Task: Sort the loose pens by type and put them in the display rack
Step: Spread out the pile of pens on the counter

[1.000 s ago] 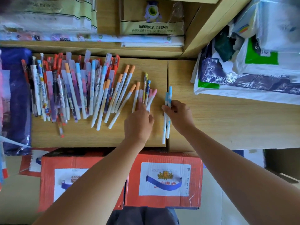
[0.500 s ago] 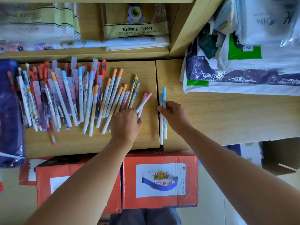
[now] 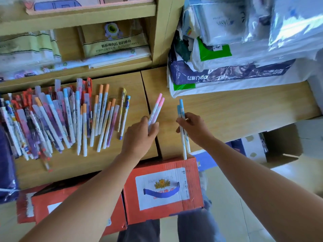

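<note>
Dozens of loose pens (image 3: pixel 52 123) lie heaped on the left half of the worktop (image 3: pixel 244 110), caps toward its back edge, with a looser row of orange-capped pens (image 3: pixel 103 112) along the heap's right side. Just right of these, over the seam between the two boards, the left hand (image 3: pixel 139 135) pinches two pink-capped pens (image 3: pixel 156 110), slanting toward the back. Beside it, the right hand (image 3: pixel 194 130) grips two blue-capped pens (image 3: pixel 183 142) at the front edge, their lower ends reaching out over a red carton (image 3: pixel 132 206). Plastic-wrapped packs (image 3: pixel 227 75) fill the back right corner.
</note>
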Demonstrator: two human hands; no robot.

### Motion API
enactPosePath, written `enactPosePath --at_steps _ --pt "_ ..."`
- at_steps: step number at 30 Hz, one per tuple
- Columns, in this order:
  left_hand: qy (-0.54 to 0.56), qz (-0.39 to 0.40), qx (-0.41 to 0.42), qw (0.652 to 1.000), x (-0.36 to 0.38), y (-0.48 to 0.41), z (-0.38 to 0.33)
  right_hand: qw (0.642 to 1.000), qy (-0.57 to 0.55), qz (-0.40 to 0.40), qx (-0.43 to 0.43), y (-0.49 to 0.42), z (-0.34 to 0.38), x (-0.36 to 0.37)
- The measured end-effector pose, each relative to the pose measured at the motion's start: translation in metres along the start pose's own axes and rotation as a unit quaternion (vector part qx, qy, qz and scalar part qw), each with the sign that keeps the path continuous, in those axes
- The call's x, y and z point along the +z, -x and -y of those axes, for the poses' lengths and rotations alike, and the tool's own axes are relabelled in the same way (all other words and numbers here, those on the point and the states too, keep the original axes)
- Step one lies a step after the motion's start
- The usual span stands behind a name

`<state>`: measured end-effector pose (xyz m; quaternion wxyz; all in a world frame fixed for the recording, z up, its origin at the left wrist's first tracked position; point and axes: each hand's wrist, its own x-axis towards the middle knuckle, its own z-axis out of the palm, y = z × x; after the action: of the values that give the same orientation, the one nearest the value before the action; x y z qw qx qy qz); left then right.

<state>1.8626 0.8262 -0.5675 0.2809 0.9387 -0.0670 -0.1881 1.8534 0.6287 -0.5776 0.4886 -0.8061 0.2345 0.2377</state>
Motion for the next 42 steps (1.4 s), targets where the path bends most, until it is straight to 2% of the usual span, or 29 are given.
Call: enactPosePath --at_steps 2,6,8,11,15,22,26,31,36,42 --pt "-0.003 0.025 0.015 1.000 0.008 -0.003 -0.022 1.000 0.003 -0.016 0.012 0.002 -0.013 -0.022" --pt "-0.006 0.112 -0.009 0.994 0.038 -0.013 -0.074 0.999 0.027 -0.034 0.029 0.002 -0.047 -0.076" --pt "-0.003 0.126 -0.010 0.992 0.056 -0.018 -0.104 0.998 0.036 -0.036 0.037 0.000 -0.064 -0.107" --pt "-0.007 0.124 -0.025 0.992 0.088 -0.026 -0.150 0.996 0.070 -0.039 0.043 -0.007 -0.089 -0.163" --pt "-0.044 0.078 -0.059 0.994 0.132 -0.044 -0.211 0.988 0.133 -0.064 0.042 -0.022 -0.124 -0.243" --pt "-0.061 0.072 -0.118 0.988 0.200 -0.072 -0.297 0.967 0.233 -0.085 0.049 -0.055 -0.176 -0.351" --pt "-0.072 0.068 -0.132 0.986 0.224 -0.084 -0.321 0.961 0.259 -0.089 0.022 -0.068 -0.191 -0.371" --pt "-0.099 0.042 -0.160 0.981 0.237 -0.090 -0.336 0.949 0.253 -0.183 -0.051 -0.068 -0.202 -0.374" --pt "-0.128 0.044 -0.168 0.976 0.243 -0.096 -0.346 0.941 0.282 -0.166 -0.091 -0.069 -0.210 -0.381" --pt "-0.171 0.061 -0.145 0.973 0.254 -0.103 -0.358 0.950 0.245 -0.194 -0.019 -0.069 -0.216 -0.400"
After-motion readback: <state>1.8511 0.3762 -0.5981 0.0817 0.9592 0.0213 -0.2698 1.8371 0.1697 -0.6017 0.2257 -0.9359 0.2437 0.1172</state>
